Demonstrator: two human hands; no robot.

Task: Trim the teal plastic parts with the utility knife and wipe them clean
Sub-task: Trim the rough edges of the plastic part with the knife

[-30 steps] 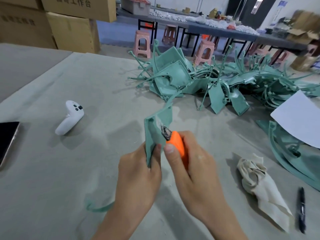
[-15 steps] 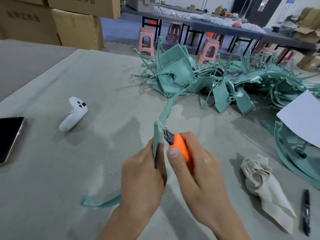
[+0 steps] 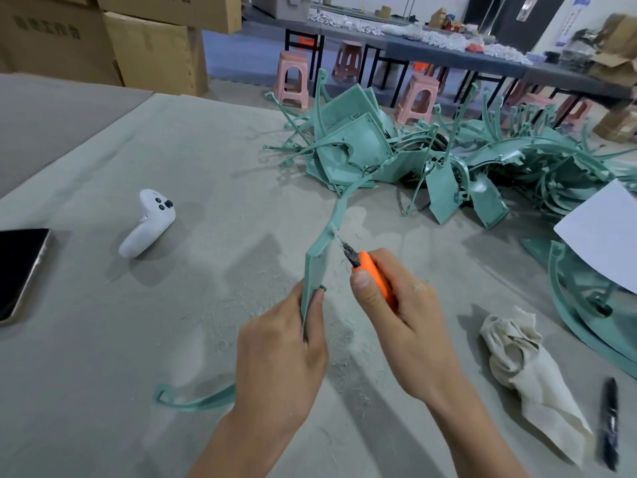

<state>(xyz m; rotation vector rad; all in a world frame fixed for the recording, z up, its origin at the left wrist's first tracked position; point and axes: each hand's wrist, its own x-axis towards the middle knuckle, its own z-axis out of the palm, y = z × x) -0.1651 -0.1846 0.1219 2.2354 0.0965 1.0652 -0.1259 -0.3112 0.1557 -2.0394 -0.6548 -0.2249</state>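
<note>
table point(image 3: 138, 339) | left fingers point(image 3: 292, 310) pinch teal part point(image 3: 315, 267) | right fingers point(image 3: 365, 288) grip knife point(image 3: 375, 274) against it

Only one view here, a wide-angle head cam looking forward and down across the desk point(image 3: 206, 150). The left hand point(image 3: 279, 357) and right hand point(image 3: 406, 332) are super close at the near edge, while pink stools point(image 3: 293, 81) and cardboard boxes point(image 3: 155, 53) show way off at the far end

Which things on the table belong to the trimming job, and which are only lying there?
For the job: teal part in the left hand; orange utility knife in the right hand; pile of teal parts; cloth.
Lying about: white controller; phone; black pen; white sheet.
</note>
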